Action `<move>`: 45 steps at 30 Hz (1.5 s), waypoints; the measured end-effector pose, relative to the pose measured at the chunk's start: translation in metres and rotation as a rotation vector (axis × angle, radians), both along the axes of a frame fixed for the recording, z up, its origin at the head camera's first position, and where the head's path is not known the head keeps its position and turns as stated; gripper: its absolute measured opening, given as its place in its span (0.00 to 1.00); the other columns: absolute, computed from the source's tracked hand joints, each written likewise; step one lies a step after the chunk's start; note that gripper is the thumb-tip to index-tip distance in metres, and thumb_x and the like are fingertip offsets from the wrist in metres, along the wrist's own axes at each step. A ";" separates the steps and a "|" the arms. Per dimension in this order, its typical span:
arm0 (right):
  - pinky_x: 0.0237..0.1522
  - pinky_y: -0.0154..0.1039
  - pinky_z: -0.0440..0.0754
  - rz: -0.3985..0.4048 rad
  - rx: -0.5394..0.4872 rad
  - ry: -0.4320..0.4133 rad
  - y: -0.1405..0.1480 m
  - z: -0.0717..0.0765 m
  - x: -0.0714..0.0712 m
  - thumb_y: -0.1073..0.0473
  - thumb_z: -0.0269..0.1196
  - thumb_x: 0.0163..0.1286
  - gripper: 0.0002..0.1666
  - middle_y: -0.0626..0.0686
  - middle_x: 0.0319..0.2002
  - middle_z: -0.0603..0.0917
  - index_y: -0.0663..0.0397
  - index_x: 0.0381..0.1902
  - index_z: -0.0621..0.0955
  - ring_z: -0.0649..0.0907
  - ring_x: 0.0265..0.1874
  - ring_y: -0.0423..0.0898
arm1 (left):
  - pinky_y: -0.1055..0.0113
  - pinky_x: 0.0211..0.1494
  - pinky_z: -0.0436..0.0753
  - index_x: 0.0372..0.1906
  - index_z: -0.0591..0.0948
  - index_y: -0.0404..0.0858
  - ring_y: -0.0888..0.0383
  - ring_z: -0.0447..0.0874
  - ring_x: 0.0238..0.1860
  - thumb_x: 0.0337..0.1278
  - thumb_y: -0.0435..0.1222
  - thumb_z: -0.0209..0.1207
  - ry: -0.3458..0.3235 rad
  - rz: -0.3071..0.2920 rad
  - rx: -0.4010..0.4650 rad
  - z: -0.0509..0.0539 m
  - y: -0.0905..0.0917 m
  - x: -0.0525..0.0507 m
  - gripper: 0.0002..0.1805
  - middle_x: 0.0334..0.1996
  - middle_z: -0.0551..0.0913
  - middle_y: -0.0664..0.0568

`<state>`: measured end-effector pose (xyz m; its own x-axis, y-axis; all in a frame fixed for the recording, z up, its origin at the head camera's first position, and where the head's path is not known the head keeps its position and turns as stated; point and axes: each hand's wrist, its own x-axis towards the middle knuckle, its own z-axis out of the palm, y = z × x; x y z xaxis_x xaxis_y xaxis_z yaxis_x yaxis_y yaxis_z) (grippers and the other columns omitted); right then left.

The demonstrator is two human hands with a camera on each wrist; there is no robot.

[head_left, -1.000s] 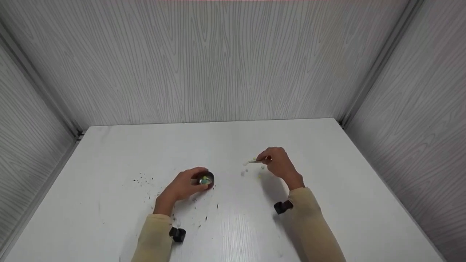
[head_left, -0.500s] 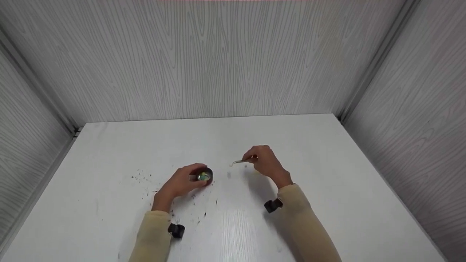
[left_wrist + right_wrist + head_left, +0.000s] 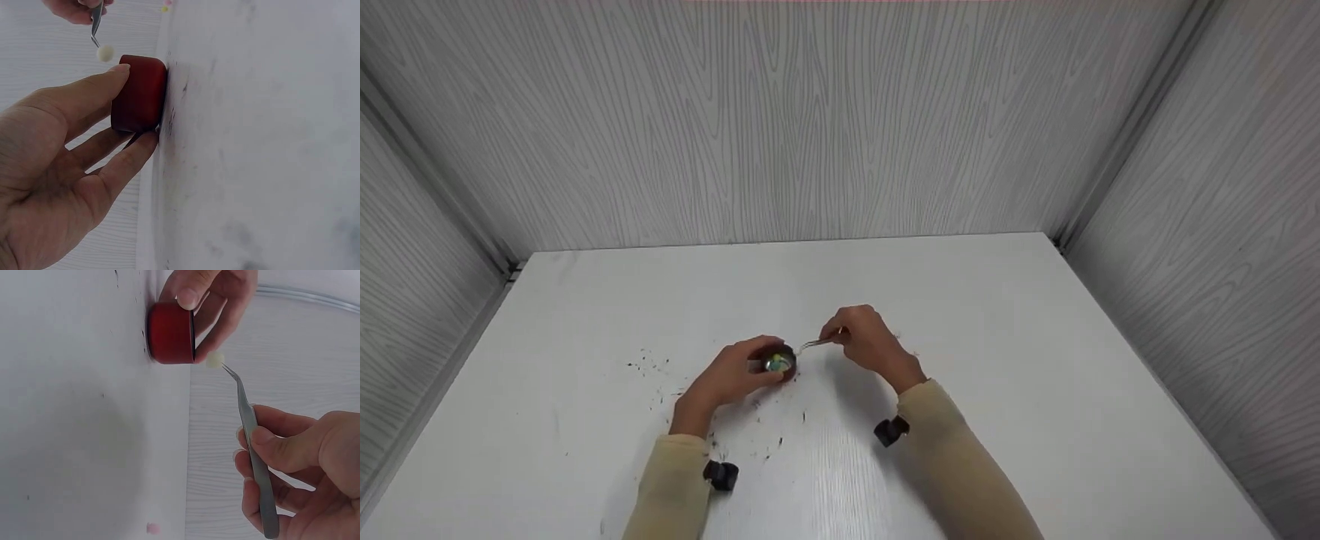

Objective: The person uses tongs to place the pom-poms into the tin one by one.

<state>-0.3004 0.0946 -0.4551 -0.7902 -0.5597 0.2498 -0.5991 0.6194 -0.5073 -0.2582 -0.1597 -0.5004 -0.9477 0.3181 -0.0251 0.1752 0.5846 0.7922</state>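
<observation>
Left hand (image 3: 733, 370) curls round the sides of the red cup (image 3: 142, 93) on the table (image 3: 997, 330), presumably to steady it — mouth uncovered. Right hand (image 3: 329, 455) pinches bent tweezers (image 3: 258, 467), likely for fine control; their tips hold a pale bead (image 3: 214, 359) near the cup's rim.

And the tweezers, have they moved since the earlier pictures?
Yes. In the head view, the tweezers in the right hand have moved left, away from the far right corner of the table and toward the cup.
</observation>
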 end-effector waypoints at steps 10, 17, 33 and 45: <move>0.49 0.46 0.89 -0.023 0.046 -0.029 -0.015 -0.002 0.000 0.77 0.64 0.68 0.14 0.56 0.39 0.91 0.58 0.40 0.92 0.89 0.43 0.51 | 0.42 0.73 0.75 0.70 0.76 0.42 0.41 0.77 0.70 0.67 0.35 0.67 -0.002 0.001 -0.010 0.000 0.000 -0.001 0.28 0.67 0.80 0.43; 0.51 0.44 0.88 -0.043 0.076 -0.035 -0.019 -0.006 -0.001 0.77 0.63 0.68 0.16 0.55 0.41 0.92 0.57 0.42 0.92 0.89 0.44 0.50 | 0.42 0.73 0.75 0.70 0.76 0.41 0.40 0.77 0.70 0.67 0.35 0.67 -0.004 -0.006 0.001 0.001 -0.001 -0.001 0.28 0.66 0.80 0.42; 0.45 0.46 0.89 -0.030 0.023 0.009 0.001 -0.002 -0.001 0.73 0.65 0.70 0.11 0.58 0.40 0.91 0.59 0.42 0.91 0.89 0.41 0.52 | 0.40 0.73 0.74 0.71 0.75 0.40 0.39 0.77 0.69 0.66 0.35 0.67 -0.005 0.007 0.012 0.002 -0.001 0.000 0.30 0.67 0.80 0.41; 0.42 0.47 0.88 -0.079 -0.023 -0.021 0.026 0.000 -0.002 0.73 0.67 0.67 0.10 0.58 0.39 0.91 0.59 0.41 0.91 0.87 0.39 0.51 | 0.40 0.73 0.74 0.70 0.75 0.40 0.38 0.77 0.69 0.66 0.34 0.67 -0.007 0.005 0.017 0.002 0.000 0.001 0.29 0.67 0.80 0.40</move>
